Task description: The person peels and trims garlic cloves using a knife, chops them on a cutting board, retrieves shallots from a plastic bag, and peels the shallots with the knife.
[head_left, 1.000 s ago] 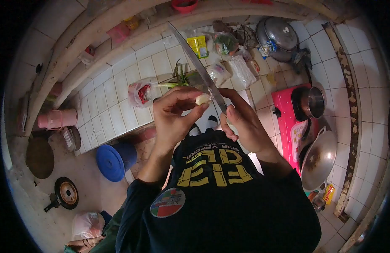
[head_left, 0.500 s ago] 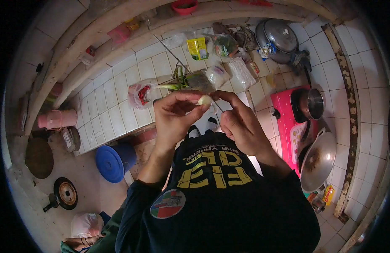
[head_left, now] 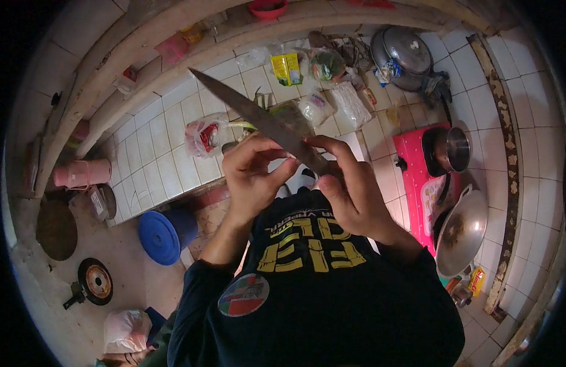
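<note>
My right hand (head_left: 357, 194) is closed round the handle end of a large kitchen knife (head_left: 249, 111). Its broad blade now lies flat to my view, the tip pointing up and left over the tiled counter. My left hand (head_left: 253, 168) is pinched at the blade's lower edge, thumb and forefinger together. The small pale piece between those fingers, which looks like a garlic clove, is mostly covered by the blade. Beyond my hands, partly behind the knife, are green onion stalks (head_left: 239, 125) and a clear plastic bag with red contents (head_left: 208, 136).
Along the counter are a yellow packet (head_left: 286, 70), bagged white food (head_left: 316, 109) and a lidded pot (head_left: 407, 52). To the right stands a pink stove (head_left: 412, 168) with a small pot (head_left: 457, 150) and a wok (head_left: 463, 232). A blue bucket (head_left: 159, 237) is at lower left.
The knife has turned from edge-on to broadside, its blade now covering much of the pale piece. My right hand has rotated and its fingers have shifted; my left hand stays nearly in place.
</note>
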Available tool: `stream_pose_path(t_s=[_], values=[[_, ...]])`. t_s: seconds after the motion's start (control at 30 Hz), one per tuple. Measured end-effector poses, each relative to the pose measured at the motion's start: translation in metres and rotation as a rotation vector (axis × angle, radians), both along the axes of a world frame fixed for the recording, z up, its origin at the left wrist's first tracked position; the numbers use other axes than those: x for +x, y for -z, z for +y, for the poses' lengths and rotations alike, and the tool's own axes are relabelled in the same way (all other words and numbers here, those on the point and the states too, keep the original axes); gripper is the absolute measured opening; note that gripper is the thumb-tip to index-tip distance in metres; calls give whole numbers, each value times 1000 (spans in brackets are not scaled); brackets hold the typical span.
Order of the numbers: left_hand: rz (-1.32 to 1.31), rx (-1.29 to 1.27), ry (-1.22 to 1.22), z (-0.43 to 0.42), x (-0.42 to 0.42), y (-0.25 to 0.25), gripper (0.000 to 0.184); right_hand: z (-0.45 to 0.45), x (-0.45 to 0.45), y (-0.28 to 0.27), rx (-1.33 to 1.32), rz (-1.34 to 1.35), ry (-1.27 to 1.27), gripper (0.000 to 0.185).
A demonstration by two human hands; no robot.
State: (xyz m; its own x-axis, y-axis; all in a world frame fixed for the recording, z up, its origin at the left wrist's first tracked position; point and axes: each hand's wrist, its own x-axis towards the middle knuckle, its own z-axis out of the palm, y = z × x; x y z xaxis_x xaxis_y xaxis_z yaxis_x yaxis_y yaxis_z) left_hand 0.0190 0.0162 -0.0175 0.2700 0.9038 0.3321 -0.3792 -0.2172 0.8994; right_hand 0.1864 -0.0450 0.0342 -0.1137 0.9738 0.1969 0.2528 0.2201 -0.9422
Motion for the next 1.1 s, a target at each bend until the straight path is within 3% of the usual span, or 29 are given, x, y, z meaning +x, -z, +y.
stream_pose_path(t_s=[0.13, 0.3, 0.4, 0.53, 0.67, 0.93, 1.1], values=[[-33, -47, 12, 2, 0, -3, 29, 0, 7, -1, -151, 43, -26, 38], [-6, 21, 29, 7, 0, 0, 33, -4, 6, 3, -354, 447, -42, 41], [-100, -133, 31, 3, 2, -4, 31, -5, 6, 1, -392, 527, -72, 45], [10, -16, -82, 2, 4, -5, 27, -9, 3, 2, -405, 510, -26, 47], [107, 123, -108, 2, 2, -6, 25, -7, 2, 3, -384, 318, -37, 43], [117, 86, -94, -1, 1, -8, 24, -4, 2, 0, -286, 134, -41, 37], [94, 3, -87, -2, 3, -9, 24, -6, 7, -7, -543, 563, -87, 40]])
